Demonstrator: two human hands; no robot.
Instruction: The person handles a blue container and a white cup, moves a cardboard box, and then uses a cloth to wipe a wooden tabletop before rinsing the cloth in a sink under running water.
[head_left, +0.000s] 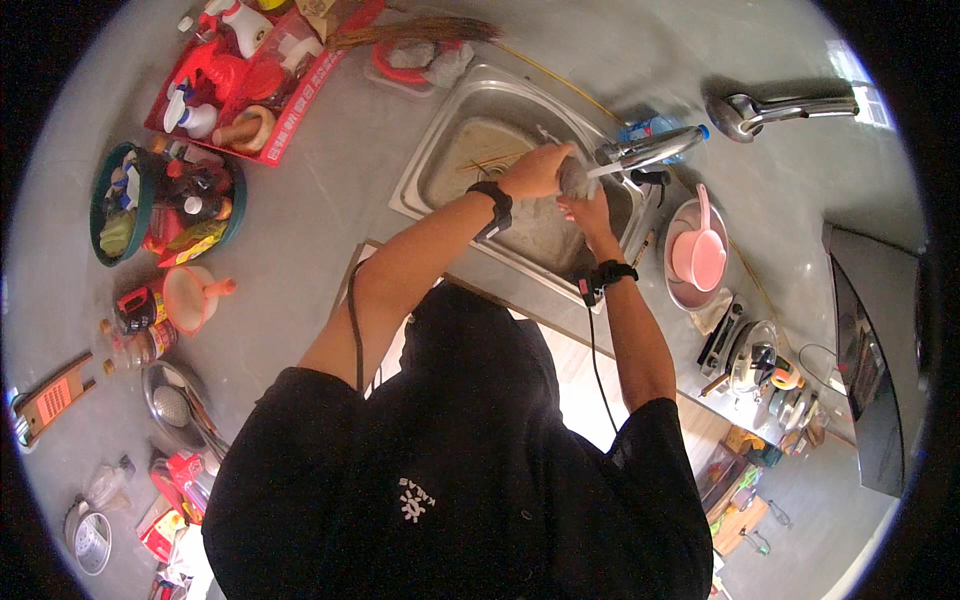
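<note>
Above the stainless steel sink (474, 135), my left hand (534, 172) and my right hand (591, 216) hold a grey, blurred item (574, 178) between them; it may be a scrubber or a cloth. My left hand grips it from the left side, and the fingers of my right hand are around its lower end. Water runs onto it from the chrome faucet (660, 148). Thin wooden sticks, perhaps chopsticks (491, 160), lie on the sink floor left of my hands. Black bands are strapped around both wrists.
Right of the sink, a pink dipper (697, 259) rests in a basin (679, 219). A plastic bottle (651, 129) stands behind the faucet. A red tray (281, 124) of bottles and a mortar (259, 129) sits back left, near a green basket (238, 199) and an orange-rimmed strainer (187, 300).
</note>
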